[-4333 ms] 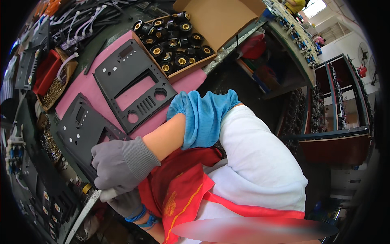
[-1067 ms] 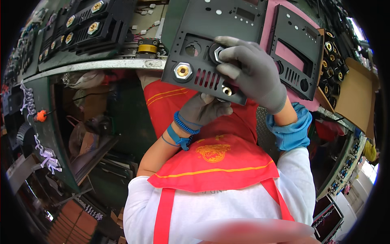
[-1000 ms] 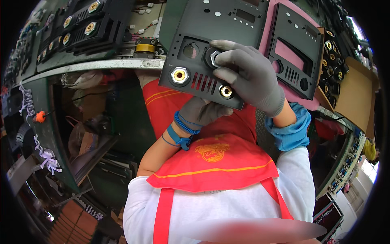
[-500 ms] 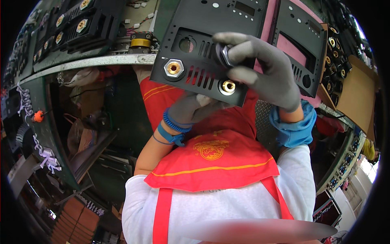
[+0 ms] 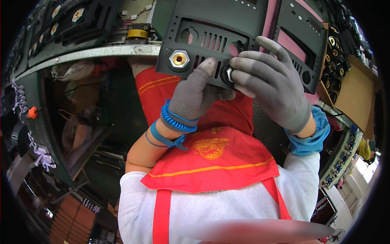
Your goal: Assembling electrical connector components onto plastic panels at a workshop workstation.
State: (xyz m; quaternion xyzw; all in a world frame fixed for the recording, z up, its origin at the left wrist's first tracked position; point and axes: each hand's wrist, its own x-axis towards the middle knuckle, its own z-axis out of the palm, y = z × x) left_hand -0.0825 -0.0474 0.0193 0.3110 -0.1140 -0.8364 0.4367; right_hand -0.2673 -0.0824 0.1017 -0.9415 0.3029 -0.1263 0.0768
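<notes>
A black metal panel with slots and round holes overhangs the front edge of the bench. My left hand, in a grey glove, grips its lower edge, with the thumb on the front face and the other fingers underneath. At the panel's lower left corner sits a brass connector inside a silver hex nut. My right hand, also gloved, closes its fingers around another hex nut at the lower right corner. Those fingers mostly cover that nut and the brass connector there.
A second black panel lies on pink sheeting to the right. Beyond it, a cardboard box stands by several black connectors. More black panels with brass fittings fill the left. A yellow-banded part sits near the bench edge.
My right hand has brought the hex nut down onto the right brass connector. My left thumb has come up onto the panel's front face.
</notes>
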